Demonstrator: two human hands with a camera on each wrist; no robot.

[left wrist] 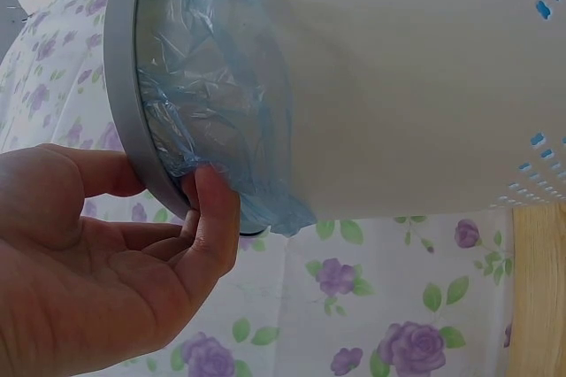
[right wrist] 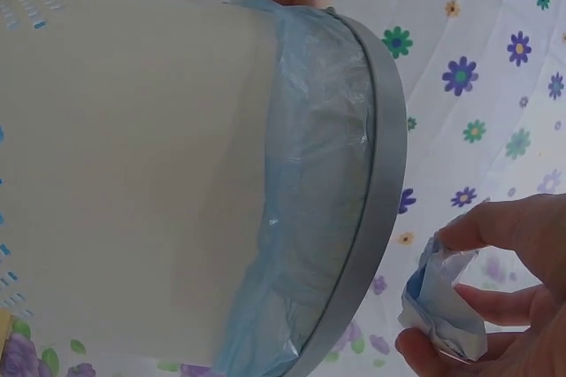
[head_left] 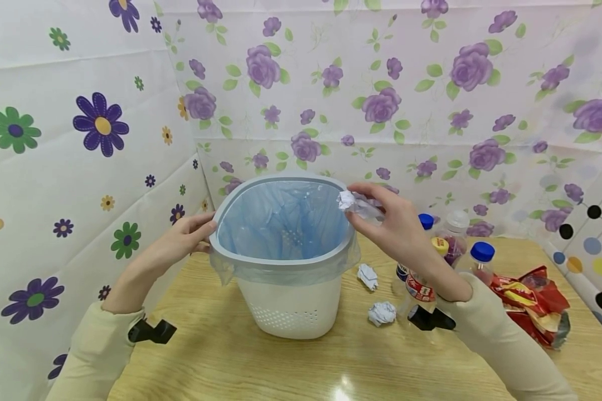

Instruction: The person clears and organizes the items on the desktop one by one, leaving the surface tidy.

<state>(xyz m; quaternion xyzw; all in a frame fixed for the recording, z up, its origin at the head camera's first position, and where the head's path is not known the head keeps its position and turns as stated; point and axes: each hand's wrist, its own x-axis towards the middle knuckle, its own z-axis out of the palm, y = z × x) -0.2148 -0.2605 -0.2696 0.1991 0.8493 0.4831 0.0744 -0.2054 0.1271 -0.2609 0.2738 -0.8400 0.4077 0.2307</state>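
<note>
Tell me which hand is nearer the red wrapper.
Right. The right hand is near the bin, left of the red wrapper; the left hand grips the bin's left rim, farther off.

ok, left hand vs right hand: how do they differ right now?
Holding: the left hand grips the rim of the bin; the right hand pinches a crumpled paper.
Contact: the left hand touches the blue liner folded over the rim; the right hand is apart from rim and liner, per the right wrist view.
Shared: both are bare, with cream sleeves.
</note>
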